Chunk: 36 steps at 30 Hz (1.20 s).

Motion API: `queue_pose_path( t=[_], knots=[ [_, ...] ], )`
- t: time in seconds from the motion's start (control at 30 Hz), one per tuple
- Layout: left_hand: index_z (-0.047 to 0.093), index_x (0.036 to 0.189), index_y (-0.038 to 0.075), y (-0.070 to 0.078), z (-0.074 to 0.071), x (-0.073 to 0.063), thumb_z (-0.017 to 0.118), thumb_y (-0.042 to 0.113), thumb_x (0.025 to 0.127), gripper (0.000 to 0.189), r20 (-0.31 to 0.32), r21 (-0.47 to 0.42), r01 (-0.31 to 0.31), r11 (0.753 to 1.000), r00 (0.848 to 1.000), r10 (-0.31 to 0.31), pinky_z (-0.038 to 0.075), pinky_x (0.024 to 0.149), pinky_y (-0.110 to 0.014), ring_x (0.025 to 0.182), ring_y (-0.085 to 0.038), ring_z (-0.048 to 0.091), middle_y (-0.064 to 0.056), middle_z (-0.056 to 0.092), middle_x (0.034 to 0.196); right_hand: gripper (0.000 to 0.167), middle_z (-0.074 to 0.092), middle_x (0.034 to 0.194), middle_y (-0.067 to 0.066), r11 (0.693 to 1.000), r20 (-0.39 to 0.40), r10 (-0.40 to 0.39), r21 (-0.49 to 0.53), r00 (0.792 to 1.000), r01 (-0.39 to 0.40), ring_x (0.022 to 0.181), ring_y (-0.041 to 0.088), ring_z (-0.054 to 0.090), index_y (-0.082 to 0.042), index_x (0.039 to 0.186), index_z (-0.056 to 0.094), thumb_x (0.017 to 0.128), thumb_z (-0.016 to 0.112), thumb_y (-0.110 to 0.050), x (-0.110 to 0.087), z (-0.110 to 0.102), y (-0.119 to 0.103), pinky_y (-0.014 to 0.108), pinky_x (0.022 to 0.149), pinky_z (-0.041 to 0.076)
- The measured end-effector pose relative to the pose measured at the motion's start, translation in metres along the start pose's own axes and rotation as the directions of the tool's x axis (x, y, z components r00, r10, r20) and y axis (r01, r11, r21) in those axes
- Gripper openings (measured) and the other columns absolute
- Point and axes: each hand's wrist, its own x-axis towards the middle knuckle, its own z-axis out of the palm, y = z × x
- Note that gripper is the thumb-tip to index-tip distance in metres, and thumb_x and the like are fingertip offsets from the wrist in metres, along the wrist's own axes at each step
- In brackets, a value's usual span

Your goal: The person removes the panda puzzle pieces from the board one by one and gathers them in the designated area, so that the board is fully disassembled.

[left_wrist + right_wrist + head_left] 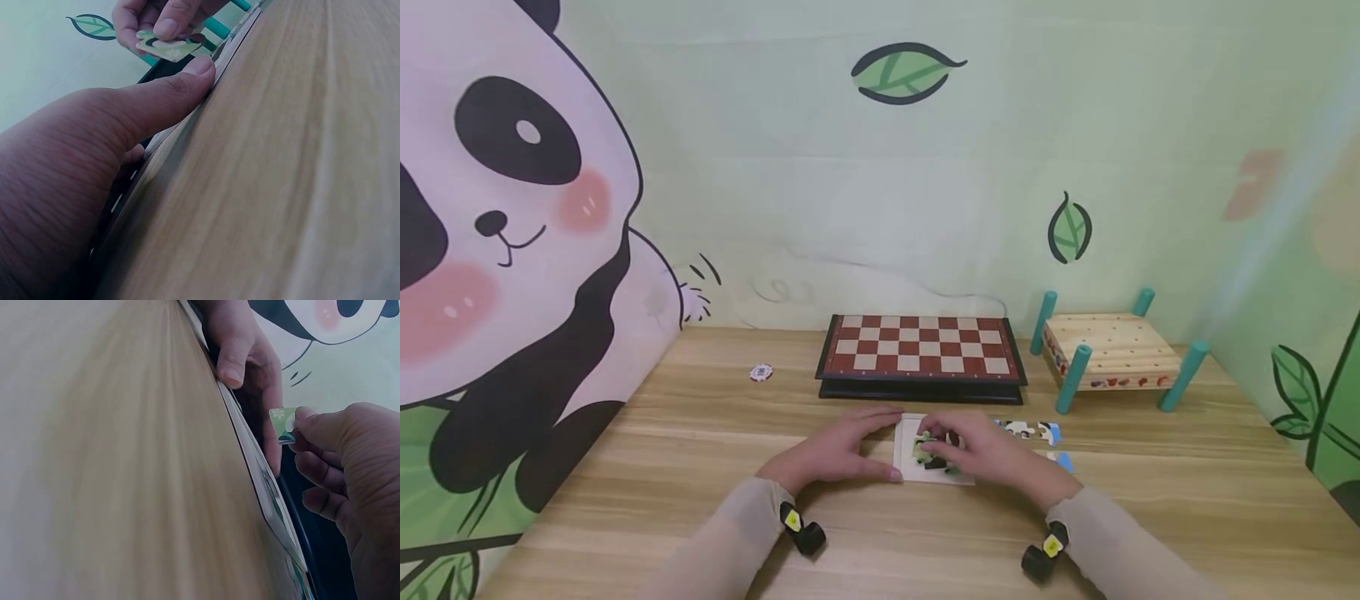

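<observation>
A shallow white puzzle tray [908,423] lies on the table between the two hands. My left hand [835,450] rests along its left side, thumb at the near corner, straight fingers by the far one. Over the tray, my right hand [988,454] pinches a green jigsaw puzzle piece [283,424] between thumb and fingers. That piece [172,49] shows tilted above the left thumb in the left wrist view. A dark patch of puzzle picture [936,463] shows beneath the right fingers; the right hand hides much of the tray.
Several loose puzzle pieces [1048,432] lie right of the tray, partly behind the right hand. A folding chessboard [921,346] stands just beyond it. At the back right is a wooden peg board [1112,337] with teal legs; a poker chip [761,372] lies at left.
</observation>
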Motion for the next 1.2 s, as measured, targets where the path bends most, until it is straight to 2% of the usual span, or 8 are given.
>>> queue_pose_path(
  t=[0.23,0.7,1.0,1.2],
  knots=[
    [0.043,0.154,0.021,0.002,0.0,-0.001,0.071,0.071,0.078,0.095,0.006,-0.007,0.008,1.0,1.0,-0.008,0.028,0.119,-0.047,0.146,-0.021,0.033,0.004,0.039,0.158,0.013,0.065,0.09,-0.016,0.998,-0.03,0.055,-0.02,0.998,-0.056,0.079,0.005,0.059,-0.022,0.111,0.068,0.099,0.067,-0.025,-0.017,-0.012,0.003,0.024,0.068,0.054],
    [0.043,0.154,0.024,0.002,0.001,-0.001,0.07,0.073,0.077,0.096,0.002,-0.001,0.018,1.0,1.0,-0.018,0.026,0.119,-0.047,0.147,-0.021,0.032,0.006,0.038,0.159,0.017,0.069,0.087,-0.01,0.998,-0.145,0.068,0.03,0.987,-0.064,0.074,0.006,0.062,-0.013,0.111,0.069,0.095,0.071,-0.013,-0.069,-0.041,0.024,0.025,0.065,0.056],
    [0.043,0.154,0.023,0.003,0.001,-0.001,0.07,0.074,0.077,0.096,0.002,0.002,0.023,1.0,1.0,-0.023,0.027,0.119,-0.048,0.146,-0.022,0.033,0.005,0.038,0.158,0.019,0.068,0.088,-0.013,0.996,-0.16,0.093,-0.004,0.983,-0.095,0.077,0.006,0.063,-0.011,0.112,0.071,0.093,0.073,-0.01,-0.099,-0.058,0.034,0.026,0.068,0.057],
    [0.043,0.154,0.024,0.003,0.0,-0.002,0.07,0.073,0.077,0.096,0.008,-0.004,0.024,1.0,1.0,-0.024,0.027,0.119,-0.048,0.146,-0.022,0.032,0.005,0.039,0.158,0.022,0.069,0.089,-0.013,0.984,-0.146,0.173,-0.011,0.974,-0.176,0.082,0.006,0.064,-0.015,0.115,0.071,0.094,0.073,-0.016,-0.117,-0.067,0.035,0.025,0.073,0.056]
  ],
)
